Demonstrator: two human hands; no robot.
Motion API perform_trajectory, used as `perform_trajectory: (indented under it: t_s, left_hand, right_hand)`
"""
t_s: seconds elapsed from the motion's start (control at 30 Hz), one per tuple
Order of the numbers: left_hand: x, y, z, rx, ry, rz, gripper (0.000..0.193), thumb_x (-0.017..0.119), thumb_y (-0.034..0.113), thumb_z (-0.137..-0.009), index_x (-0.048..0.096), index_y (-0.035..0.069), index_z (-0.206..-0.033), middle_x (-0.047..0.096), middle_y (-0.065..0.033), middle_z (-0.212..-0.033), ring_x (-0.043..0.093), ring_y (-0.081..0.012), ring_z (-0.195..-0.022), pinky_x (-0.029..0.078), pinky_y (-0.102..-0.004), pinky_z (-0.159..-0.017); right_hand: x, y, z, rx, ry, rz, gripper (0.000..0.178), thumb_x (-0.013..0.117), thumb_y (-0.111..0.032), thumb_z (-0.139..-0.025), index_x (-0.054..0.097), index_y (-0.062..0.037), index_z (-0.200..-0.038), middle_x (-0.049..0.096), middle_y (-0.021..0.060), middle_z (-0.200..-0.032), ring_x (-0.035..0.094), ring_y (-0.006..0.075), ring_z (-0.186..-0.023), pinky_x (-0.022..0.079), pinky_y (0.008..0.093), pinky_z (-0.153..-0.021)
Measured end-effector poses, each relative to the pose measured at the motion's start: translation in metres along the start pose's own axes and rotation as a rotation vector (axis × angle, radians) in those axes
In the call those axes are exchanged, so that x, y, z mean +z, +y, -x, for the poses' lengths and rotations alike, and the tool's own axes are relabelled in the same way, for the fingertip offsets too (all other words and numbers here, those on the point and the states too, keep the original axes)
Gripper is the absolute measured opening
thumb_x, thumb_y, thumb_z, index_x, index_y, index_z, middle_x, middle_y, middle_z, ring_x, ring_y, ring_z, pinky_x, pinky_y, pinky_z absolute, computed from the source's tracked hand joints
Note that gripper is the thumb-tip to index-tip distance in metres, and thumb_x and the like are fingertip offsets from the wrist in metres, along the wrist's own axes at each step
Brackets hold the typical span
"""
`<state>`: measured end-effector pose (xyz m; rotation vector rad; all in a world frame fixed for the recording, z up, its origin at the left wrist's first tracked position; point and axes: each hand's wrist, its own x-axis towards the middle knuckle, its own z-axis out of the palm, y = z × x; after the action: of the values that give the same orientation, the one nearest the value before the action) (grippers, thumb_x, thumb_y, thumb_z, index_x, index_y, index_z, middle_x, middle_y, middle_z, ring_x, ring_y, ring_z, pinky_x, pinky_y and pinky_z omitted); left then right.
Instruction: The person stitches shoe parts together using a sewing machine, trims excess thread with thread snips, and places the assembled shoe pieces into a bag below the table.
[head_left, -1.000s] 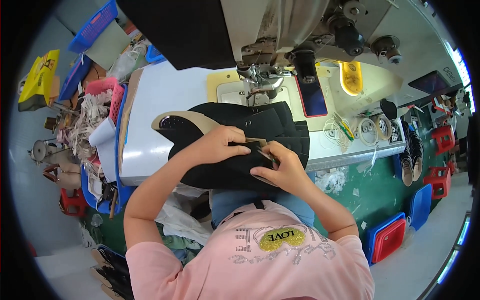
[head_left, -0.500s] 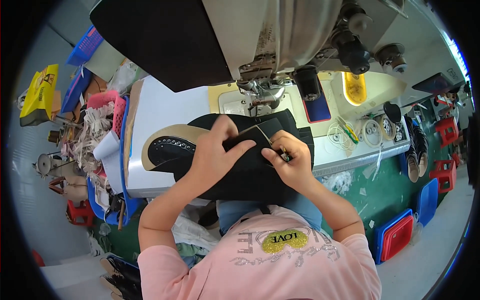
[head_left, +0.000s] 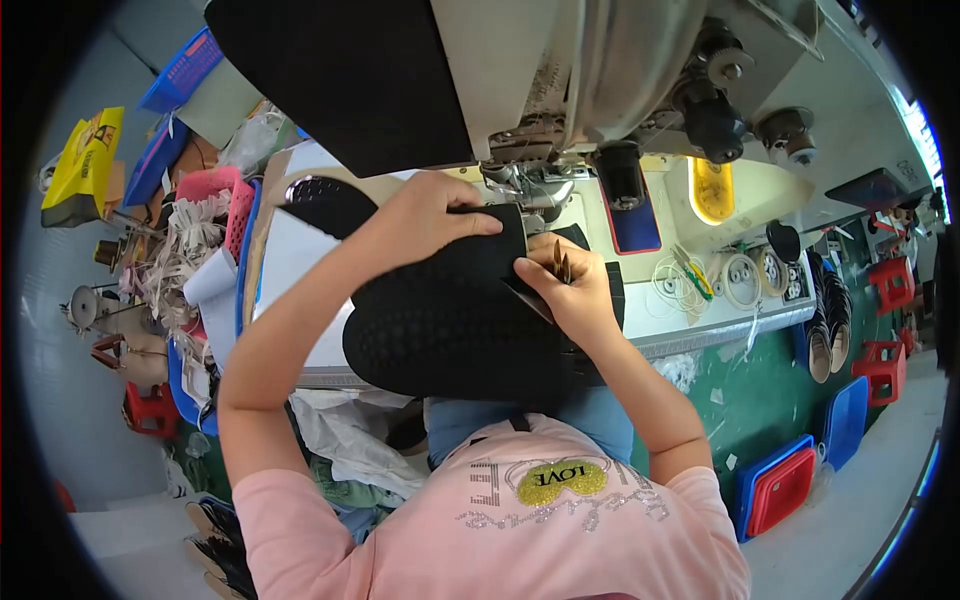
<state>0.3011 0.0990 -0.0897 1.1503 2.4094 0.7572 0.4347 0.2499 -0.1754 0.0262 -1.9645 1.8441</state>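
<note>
Before the sewing machine's needle area (head_left: 530,180), I hold black shoe upper pieces (head_left: 440,330) over the table edge. My left hand (head_left: 430,220) pinches the upper edge of a black piece, thumb on top, near the presser foot. My right hand (head_left: 575,295) grips the right side of the black material, its thumb at a thin folded corner. Two pointed metal blades, like those of thread snips (head_left: 561,262), stick up from that fist; their handle is hidden. Left of my left hand, a beige-edged black part with a row of shiny eyelets (head_left: 325,190) sticks out.
The machine head (head_left: 590,70) hangs close above my hands. On the table's right lie a thread tangle (head_left: 680,280), a yellow-handled tool (head_left: 695,275) and tape rolls (head_left: 740,280). At left stands a pink basket (head_left: 225,195) of pale strips; red and blue trays (head_left: 780,490) lie at right.
The black pieces have turned, and the eyelet part has swung up and left. My left hand has risen slightly. The right fist now shows pointed blades upward.
</note>
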Motion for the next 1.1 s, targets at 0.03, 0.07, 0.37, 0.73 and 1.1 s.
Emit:
perform_trajectory:
  t_s: [0.03,0.07,0.37,0.73,1.1]
  left_hand:
    - [-0.005,-0.001,-0.006,-0.002,-0.013,0.036,0.038,0.072,0.035,-0.080,0.067,0.000,-0.093,0.064,-0.0112,-0.083,0.056,-0.0164,-0.073,0.045,-0.0301,-0.069]
    - [-0.010,-0.003,-0.010,-0.132,-0.054,-0.015,0.056,0.070,0.048,-0.078,0.065,0.001,-0.108,0.066,-0.0116,-0.102,0.061,-0.0189,-0.093,0.046,-0.0308,-0.084]
    - [-0.022,-0.012,-0.038,-0.259,-0.333,0.068,0.073,0.063,0.055,-0.081,0.049,0.006,-0.133,0.053,-0.0088,-0.132,0.044,-0.0187,-0.124,0.030,-0.0303,-0.105]
    - [-0.031,-0.005,-0.039,0.125,-0.112,-0.228,0.054,0.067,0.048,-0.079,0.064,0.003,-0.110,0.065,-0.0119,-0.103,0.060,-0.0264,-0.094,0.047,-0.0357,-0.086]
    - [-0.033,-0.017,-0.043,0.237,-0.082,-0.163,0.060,0.076,0.049,-0.071,0.065,0.002,-0.106,0.065,-0.0121,-0.097,0.060,-0.0211,-0.087,0.049,-0.0329,-0.077]
  right_hand:
    - [0.000,0.000,-0.003,0.016,-0.002,-0.013,0.010,0.067,-0.001,-0.080,0.060,0.0047,-0.075,0.058,0.0057,-0.075,0.055,0.0138,-0.068,0.043,0.0263,-0.064]
    - [0.001,0.001,-0.007,0.025,-0.003,-0.031,0.011,0.067,-0.002,-0.080,0.061,0.0046,-0.074,0.058,0.0044,-0.075,0.055,0.0123,-0.068,0.043,0.0259,-0.064]
    - [0.005,-0.001,-0.018,0.138,0.066,0.004,0.012,0.069,-0.007,-0.080,0.063,0.0034,-0.076,0.057,0.0036,-0.067,0.052,0.0104,-0.062,0.040,0.0261,-0.058]
    - [0.008,0.003,-0.016,-0.090,0.114,0.127,0.011,0.068,-0.006,-0.080,0.064,0.0035,-0.078,0.060,0.0087,-0.071,0.059,0.0176,-0.066,0.046,0.0292,-0.062]
    - [-0.021,-0.004,-0.007,-0.776,0.033,0.754,0.037,0.073,-0.007,-0.070,0.061,0.0017,-0.104,0.060,0.0130,-0.086,0.061,0.0232,-0.064,0.049,0.0316,-0.052]
